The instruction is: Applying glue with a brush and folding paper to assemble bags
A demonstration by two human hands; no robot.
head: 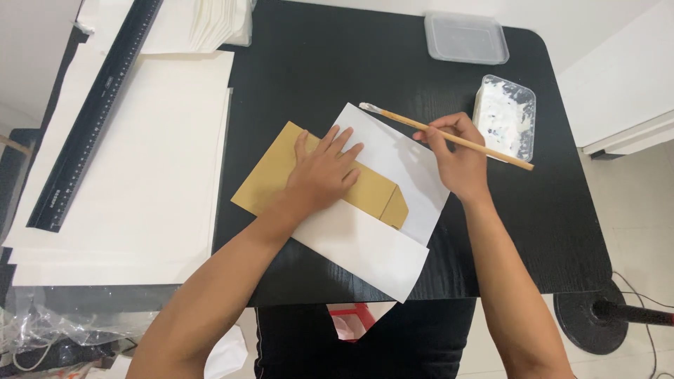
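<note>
Pressing brown paper envelope under spread left hand; right hand pinching paste brush, bristles lying just beyond left fingertips.

An envelope lies on a paper sheet at the table's centre, under the left hand. A ruler rests on paper sheets at left. Two tubs stand at the far right: the lidded tub behind the open tub, with the right hand and its brush just left of the open tub.

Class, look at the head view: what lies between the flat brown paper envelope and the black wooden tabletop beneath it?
A white paper sheet lies between the brown paper envelope and the black tabletop, as the head view shows.
</note>
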